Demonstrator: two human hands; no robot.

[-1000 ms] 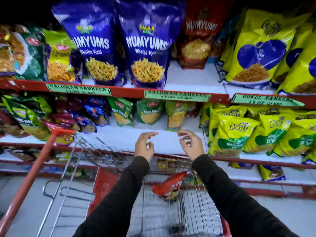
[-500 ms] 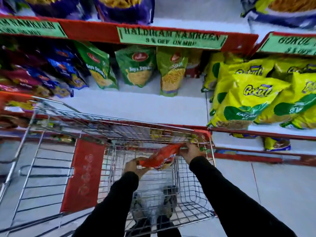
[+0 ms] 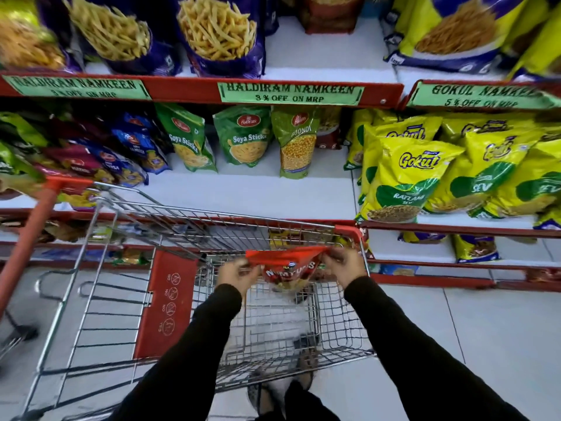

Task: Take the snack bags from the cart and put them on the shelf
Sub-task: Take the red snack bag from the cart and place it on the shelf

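Observation:
A red snack bag [image 3: 290, 270] hangs upright inside the wire cart [image 3: 212, 226], held by its top edge. My left hand [image 3: 238, 275] grips the bag's top left corner and my right hand [image 3: 344, 265] grips its top right corner. Both hands are just below the cart's far rim. The white shelf [image 3: 252, 192] straight ahead has bare room in front of the green soya stick bags [image 3: 243, 135]. No other bag shows in the cart basket.
Yellow snack bags [image 3: 406, 174] crowd the shelf on the right, blue and red bags [image 3: 121, 159] on the left. Large purple bags [image 3: 218, 34] stand on the shelf above. The cart's red handle [image 3: 33, 232] rises at left. Grey floor tiles [image 3: 501, 335] lie at right.
My hands dropped from the shelf into the cart, took the red bag by its top corners, and have raised it upright toward the cart's rim.

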